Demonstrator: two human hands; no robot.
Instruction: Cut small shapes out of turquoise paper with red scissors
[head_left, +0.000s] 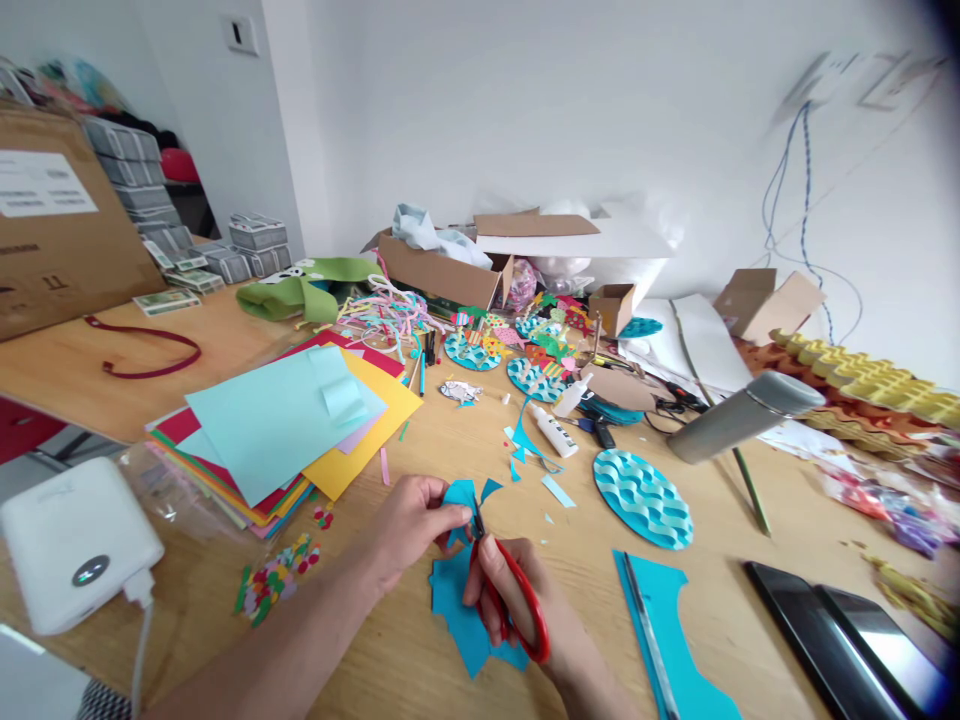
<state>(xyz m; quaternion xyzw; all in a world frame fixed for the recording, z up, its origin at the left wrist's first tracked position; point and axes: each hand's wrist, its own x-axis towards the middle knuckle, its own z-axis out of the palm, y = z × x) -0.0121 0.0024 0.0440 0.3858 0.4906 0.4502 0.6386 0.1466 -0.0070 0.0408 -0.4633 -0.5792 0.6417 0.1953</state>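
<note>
My left hand (415, 522) pinches a small piece of blue paper (460, 493) between thumb and fingers. In my right hand (517, 610) is a pair of scissors (534, 612) with red handles, its blades at the edge of that piece. A dark blue offcut (490, 489) shows just beside the blades. Beneath both hands a larger jagged blue sheet (456, 605) lies on the table, partly hidden by the right hand. Further right, a cut blue sheet (679, 640) has a pen-like stick (646, 625) lying across it.
A stack of coloured paper (262, 430) and paper dots (281, 578) lie to the left, near a white power bank (79, 545). To the right are a wavy-patterned blue oval (643, 498), a glue bottle (555, 430), a grey tumbler (742, 415) and two dark phones (817, 640).
</note>
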